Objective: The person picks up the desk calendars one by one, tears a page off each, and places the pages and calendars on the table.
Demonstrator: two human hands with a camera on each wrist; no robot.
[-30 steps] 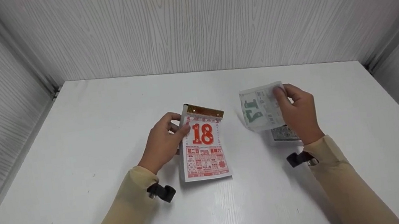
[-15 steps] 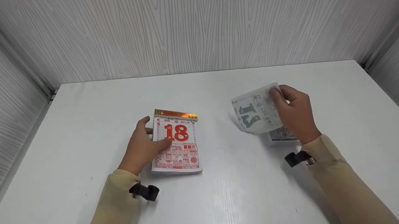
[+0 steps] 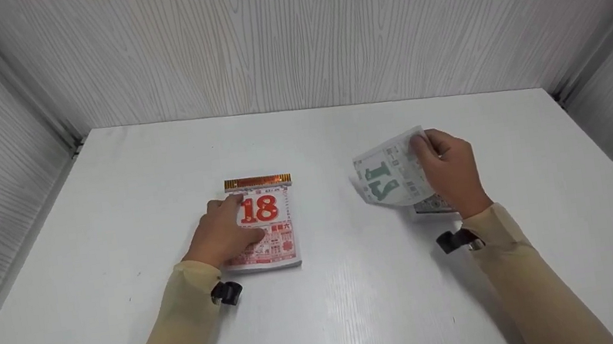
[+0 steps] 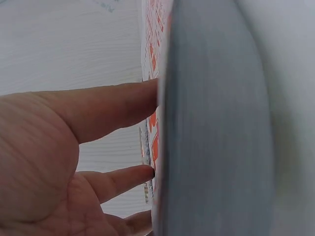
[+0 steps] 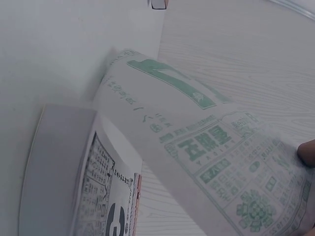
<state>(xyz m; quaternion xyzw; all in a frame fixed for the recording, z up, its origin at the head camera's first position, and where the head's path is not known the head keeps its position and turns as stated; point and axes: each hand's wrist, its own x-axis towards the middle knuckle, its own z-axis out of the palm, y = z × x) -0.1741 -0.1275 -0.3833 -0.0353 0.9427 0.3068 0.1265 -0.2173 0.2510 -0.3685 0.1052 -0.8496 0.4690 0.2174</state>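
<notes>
A tear-off calendar pad (image 3: 280,243) with a red 18 and a shiny gold strip (image 3: 257,182) along its top lies on the left part of the table. My left hand (image 3: 219,234) rests on it; in the left wrist view the thumb and outstretched fingertips touch its face beside the thick page block (image 4: 216,128). Farther right, my right hand (image 3: 452,173) pinches a loose-looking calendar sheet (image 3: 384,179) with a green 17, which curls in the air. Below that sheet lies a second, black-printed pad (image 3: 432,204), mostly covered; its side and face show in the right wrist view.
The white tabletop (image 3: 338,322) runs to a wood-grain back panel (image 3: 289,38). Similar panels stand at the left and right sides. Each wrist carries a black camera mount.
The red 18 pad went left and was set flat and straight on the table. My left hand let go of its edge and now rests on top. My right hand shifted slightly left, still pinching the sheet.
</notes>
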